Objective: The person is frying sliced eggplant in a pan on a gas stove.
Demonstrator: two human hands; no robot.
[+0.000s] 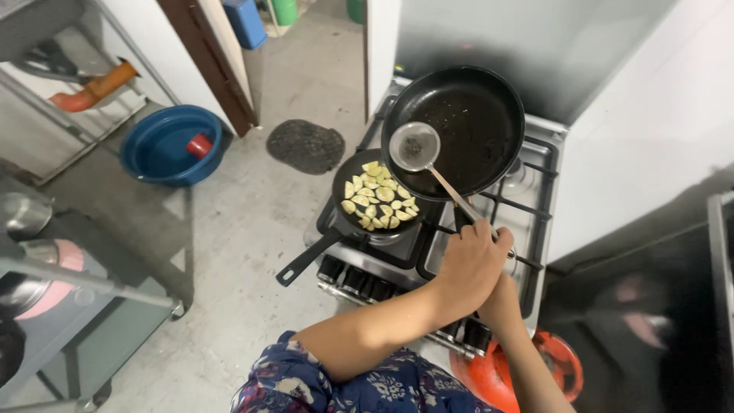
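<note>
A large black frying pan (474, 130), empty apart from an oily sheen, hangs tilted over the gas stove (535, 222), and its rim overlaps a small black pan (344, 218). That small pan sits on the front left burner with several pale yellow slices (378, 195) in it. A round metal skimmer (415, 147) hovers over the large pan's near edge. My left hand (470, 264) is closed around the skimmer's thin handle. My right hand (501, 302) lies mostly hidden under the left, where the large pan's dark handle (461, 216) runs in.
The small pan's long handle (306, 260) sticks out past the stove's front left corner. A blue basin (153, 153) with a red cup stands on the floor beside a dark mat (306, 145). An orange gas cylinder (562, 359) sits below right. A metal rack (76, 283) fills the left.
</note>
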